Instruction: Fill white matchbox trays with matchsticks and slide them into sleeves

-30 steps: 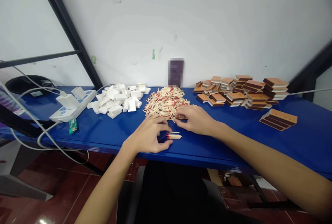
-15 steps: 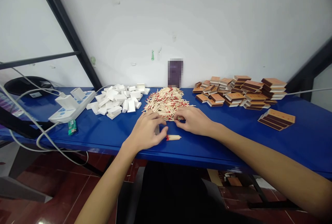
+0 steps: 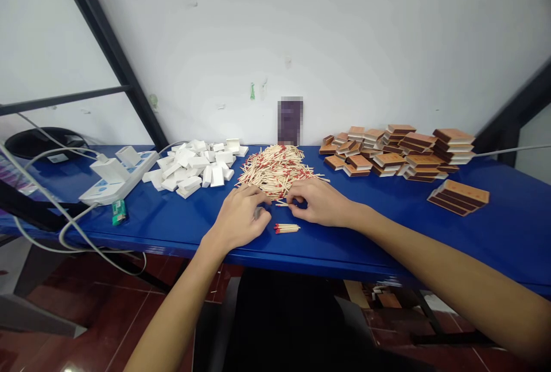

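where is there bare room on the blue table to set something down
The blue table is bare right of the slanted row of matchboxes. Another free patch lies between the green object, the white boxes and the left hand. It is crowded at the back, with the match heap and matchbox stacks, and around the power strip.

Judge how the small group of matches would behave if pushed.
The small group of matches would probably spread apart, as nothing visible binds them. Thin and straight, they look light and stiff, and might slide on the glossy blue table.
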The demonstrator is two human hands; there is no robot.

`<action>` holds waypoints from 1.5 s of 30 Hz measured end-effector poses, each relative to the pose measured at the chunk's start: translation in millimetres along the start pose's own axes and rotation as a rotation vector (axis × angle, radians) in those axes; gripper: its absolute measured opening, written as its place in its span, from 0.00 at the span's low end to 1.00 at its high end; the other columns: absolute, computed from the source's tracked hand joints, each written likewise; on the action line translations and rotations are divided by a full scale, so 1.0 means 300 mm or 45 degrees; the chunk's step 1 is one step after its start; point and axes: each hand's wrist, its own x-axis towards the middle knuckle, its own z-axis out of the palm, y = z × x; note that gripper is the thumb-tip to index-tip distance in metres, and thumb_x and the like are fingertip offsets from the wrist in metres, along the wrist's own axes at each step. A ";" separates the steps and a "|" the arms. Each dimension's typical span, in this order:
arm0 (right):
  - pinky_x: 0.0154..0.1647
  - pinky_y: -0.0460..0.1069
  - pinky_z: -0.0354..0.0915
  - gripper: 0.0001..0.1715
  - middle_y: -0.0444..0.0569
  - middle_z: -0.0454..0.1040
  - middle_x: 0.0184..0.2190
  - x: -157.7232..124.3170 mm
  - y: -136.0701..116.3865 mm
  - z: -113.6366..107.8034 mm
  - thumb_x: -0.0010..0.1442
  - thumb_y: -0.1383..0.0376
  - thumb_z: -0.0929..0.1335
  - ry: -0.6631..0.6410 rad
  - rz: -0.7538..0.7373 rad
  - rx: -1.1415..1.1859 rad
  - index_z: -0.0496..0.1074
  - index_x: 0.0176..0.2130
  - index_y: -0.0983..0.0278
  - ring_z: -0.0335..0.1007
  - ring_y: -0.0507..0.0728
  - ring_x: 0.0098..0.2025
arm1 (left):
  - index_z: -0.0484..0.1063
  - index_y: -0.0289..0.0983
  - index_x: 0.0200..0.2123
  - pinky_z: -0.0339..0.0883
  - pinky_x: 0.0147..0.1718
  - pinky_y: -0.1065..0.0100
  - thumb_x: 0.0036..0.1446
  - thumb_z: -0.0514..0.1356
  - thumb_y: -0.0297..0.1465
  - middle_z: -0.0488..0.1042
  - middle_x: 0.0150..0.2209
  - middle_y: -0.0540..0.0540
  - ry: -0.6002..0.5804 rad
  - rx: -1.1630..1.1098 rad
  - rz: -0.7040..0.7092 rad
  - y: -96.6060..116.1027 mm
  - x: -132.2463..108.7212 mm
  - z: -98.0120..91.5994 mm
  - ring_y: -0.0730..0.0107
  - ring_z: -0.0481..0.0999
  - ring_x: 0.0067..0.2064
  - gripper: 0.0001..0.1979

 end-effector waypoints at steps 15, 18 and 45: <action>0.32 0.48 0.53 0.04 0.44 0.71 0.26 -0.004 0.002 -0.021 0.56 0.69 0.66 0.067 0.094 -0.018 0.70 0.29 0.63 0.63 0.53 0.29 | 0.78 0.37 0.43 0.66 0.52 0.57 0.57 0.55 0.26 0.78 0.45 0.45 -0.113 -0.062 0.218 0.001 -0.006 0.007 0.59 0.73 0.48 0.14; 0.32 0.48 0.52 0.05 0.44 0.71 0.25 -0.004 -0.002 -0.021 0.56 0.69 0.66 0.020 0.078 -0.034 0.70 0.28 0.63 0.63 0.53 0.29 | 0.78 0.37 0.43 0.66 0.51 0.57 0.57 0.55 0.26 0.78 0.45 0.45 -0.092 -0.048 0.214 -0.001 -0.005 0.008 0.59 0.73 0.48 0.14; 0.38 0.50 0.59 0.11 0.49 0.77 0.35 0.003 0.019 0.000 0.66 0.67 0.64 -0.044 0.032 -0.071 0.77 0.41 0.61 0.70 0.56 0.37 | 0.76 0.38 0.32 0.66 0.44 0.58 0.53 0.56 0.26 0.79 0.34 0.46 -0.038 -0.050 0.105 0.000 0.000 0.007 0.59 0.77 0.39 0.09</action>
